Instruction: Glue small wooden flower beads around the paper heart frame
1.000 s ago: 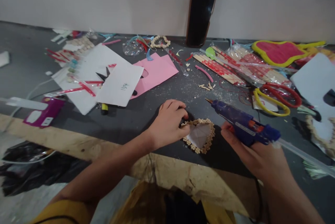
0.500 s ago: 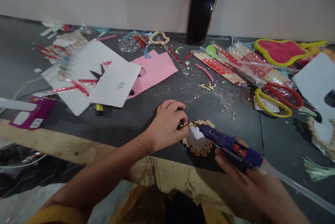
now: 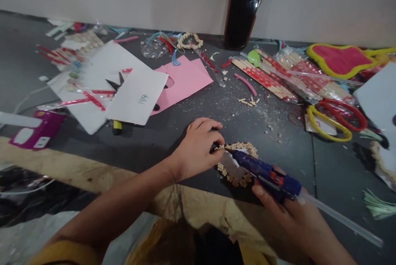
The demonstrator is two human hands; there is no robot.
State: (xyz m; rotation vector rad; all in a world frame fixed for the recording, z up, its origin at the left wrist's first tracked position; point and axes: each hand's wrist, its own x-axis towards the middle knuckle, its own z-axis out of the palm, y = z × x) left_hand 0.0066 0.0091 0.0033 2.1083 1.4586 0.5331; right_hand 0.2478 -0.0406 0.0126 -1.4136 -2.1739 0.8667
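In my right hand (image 3: 287,207) is a blue hot glue gun (image 3: 256,168), with a clear glue stick (image 3: 340,217) poking out of its back. Its nozzle tip touches or nearly touches the upper left rim of a rounded ornament (image 3: 238,178). Small tan wooden pieces edge this ornament around a white paper middle (image 3: 232,166). My left hand (image 3: 199,145) is closed, thumb and fingertips pinching the ornament's left rim. What exactly lies between those fingertips is hidden.
Yellow-and-red-handled scissors (image 3: 331,128) and wrapped chopsticks (image 3: 266,79) lie on the right. Pink paper (image 3: 185,83), white cards (image 3: 139,95) and a purple device (image 3: 38,128) are to the left. A phone (image 3: 246,7) leans on the wall behind small wooden sticks (image 3: 249,101).
The view has shifted slightly. The glue gun's nozzle has moved a little left along the ornament's rim, nearer my left fingertips. My left hand keeps its pinch.
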